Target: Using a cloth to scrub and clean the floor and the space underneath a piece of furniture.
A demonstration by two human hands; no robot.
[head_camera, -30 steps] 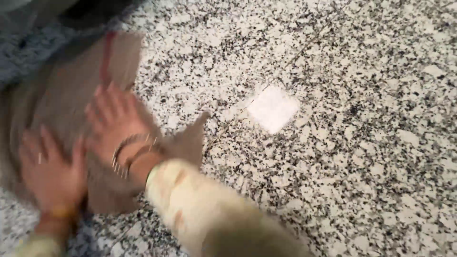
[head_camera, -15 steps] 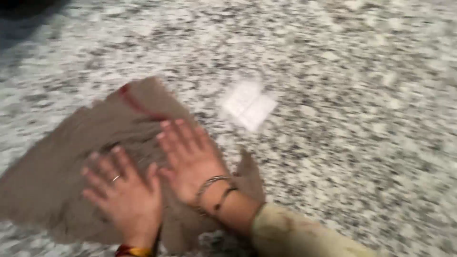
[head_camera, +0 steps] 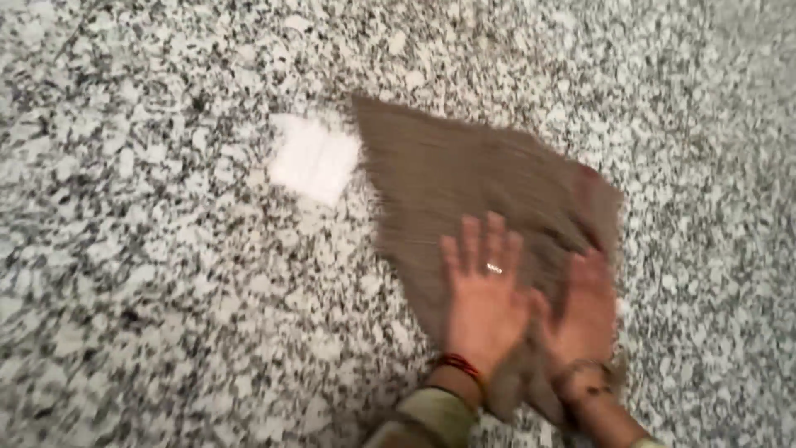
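Note:
A brown cloth (head_camera: 464,174) lies spread flat on a speckled granite floor (head_camera: 149,274). My left hand (head_camera: 483,290), with a ring on one finger and a red thread at the wrist, presses palm-down on the cloth with fingers apart. My right hand (head_camera: 584,311), wearing bangles, also lies flat on the cloth just to the right of the left hand. Neither hand grips anything. The cloth has a reddish stripe near its right edge (head_camera: 590,178). The picture is blurred by motion.
A bright white square patch (head_camera: 313,158) shows on the floor just left of the cloth's far corner. Speckled grey and white granite stretches all around.
The cloth and both hands have swept from the left of the white patch to its right. The hands stayed flat on the cloth throughout.

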